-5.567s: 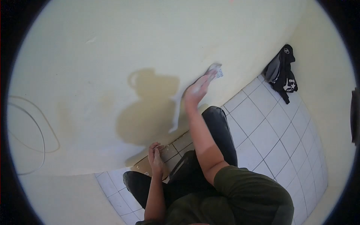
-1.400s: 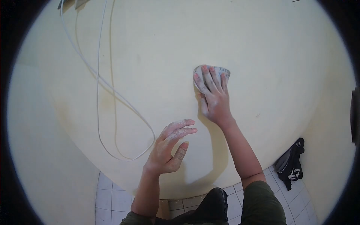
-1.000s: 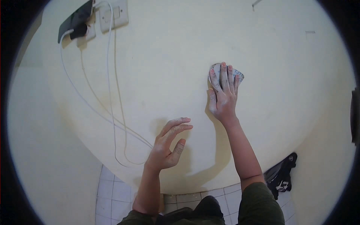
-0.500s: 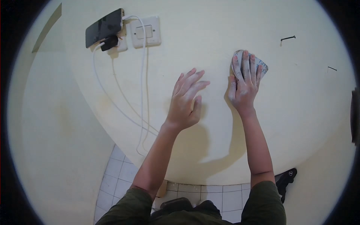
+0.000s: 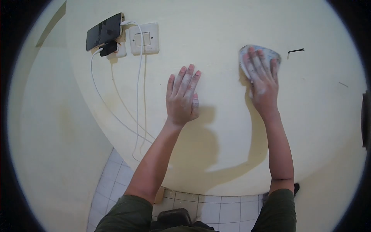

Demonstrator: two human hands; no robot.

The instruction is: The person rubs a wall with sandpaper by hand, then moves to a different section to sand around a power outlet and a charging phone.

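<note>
I face a pale yellow wall (image 5: 216, 31). My right hand (image 5: 262, 81) presses a folded sheet of sandpaper (image 5: 272, 54) flat against the wall, fingers spread over it. My left hand (image 5: 181, 96) lies flat on the bare wall to the left of it, fingers together and pointing up, holding nothing. Both hands are dusted white.
A white switch plate (image 5: 144, 38) sits at the upper left, with a black phone (image 5: 103, 31) propped beside it and white cables (image 5: 137, 96) hanging down. A dark nail (image 5: 296, 50) sticks out right of the sandpaper. White floor tiles (image 5: 216, 212) lie below.
My view has risen from the floor up the wall. My right hand has slid the sandpaper slightly right. My left hand has moved onto the wall and flattened.
</note>
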